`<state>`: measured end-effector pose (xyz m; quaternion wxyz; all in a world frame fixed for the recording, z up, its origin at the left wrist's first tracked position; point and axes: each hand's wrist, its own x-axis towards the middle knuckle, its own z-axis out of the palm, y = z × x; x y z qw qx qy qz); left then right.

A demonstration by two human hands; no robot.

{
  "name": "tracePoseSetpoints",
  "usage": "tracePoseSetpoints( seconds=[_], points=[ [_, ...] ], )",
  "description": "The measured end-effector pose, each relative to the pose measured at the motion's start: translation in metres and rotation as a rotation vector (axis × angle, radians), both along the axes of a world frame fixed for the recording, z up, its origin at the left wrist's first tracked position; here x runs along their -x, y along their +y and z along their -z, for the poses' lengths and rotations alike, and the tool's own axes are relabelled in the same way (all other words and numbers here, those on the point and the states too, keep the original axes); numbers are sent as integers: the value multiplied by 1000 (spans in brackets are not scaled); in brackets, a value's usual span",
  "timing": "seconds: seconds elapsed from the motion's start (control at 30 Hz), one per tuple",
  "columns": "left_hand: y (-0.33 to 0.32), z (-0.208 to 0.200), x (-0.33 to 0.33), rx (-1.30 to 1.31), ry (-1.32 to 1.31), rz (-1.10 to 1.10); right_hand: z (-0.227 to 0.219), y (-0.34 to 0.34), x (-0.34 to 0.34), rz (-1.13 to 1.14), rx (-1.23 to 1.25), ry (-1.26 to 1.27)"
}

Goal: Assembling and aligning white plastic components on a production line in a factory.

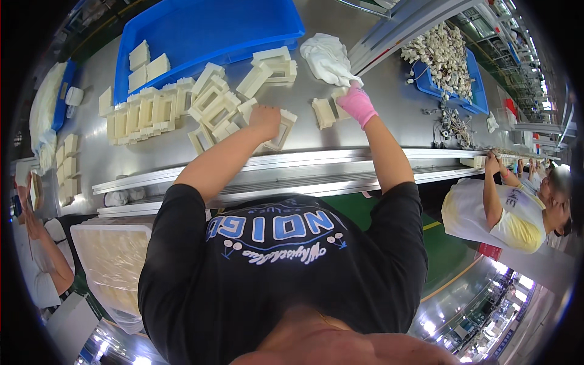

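Observation:
My bare left hand [266, 121] is closed at the near right end of a loose pile of cream plastic frames [216, 103]. Its fingers curl onto a rectangular frame [283, 135] whose edge shows to the right of the hand; the fingertips are hidden. A pink glove covers my right hand [358, 104], which is closed at the edge of a cream plastic piece [339, 102]. Just left of that, a similar cream piece [323, 114] stands on the metal table. A crumpled white cloth [327, 58] lies beyond the glove, its tail reaching the gloved fingers.
A large blue tray [201, 30] at the back left holds several cream pieces. A row of frames [143, 115] stands before it. At the right, a blue bin [477, 79] is heaped with white cabled parts. Metal rails [292, 159] edge the table; co-workers sit at both sides.

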<state>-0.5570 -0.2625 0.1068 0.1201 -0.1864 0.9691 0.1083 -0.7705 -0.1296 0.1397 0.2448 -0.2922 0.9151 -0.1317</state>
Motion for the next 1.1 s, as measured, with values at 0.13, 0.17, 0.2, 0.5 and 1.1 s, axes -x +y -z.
tracePoseSetpoints(
  seconds=[0.13,0.17,0.2,0.5,1.1],
  points=[
    [-5,11,11,-106,-85,18,29,10,5,-10,-47,-29],
    [-5,9,14,-197,17,-84,32,14,9,-13,36,-2],
    [-5,6,14,-289,112,-188,35,17,7,-18,119,19],
    [-1,-19,14,-906,577,-483,-18,24,-20,-158,-219,288],
    [26,-39,-16,-1398,931,-590,-51,-17,-150,-128,890,-11]
  ],
)
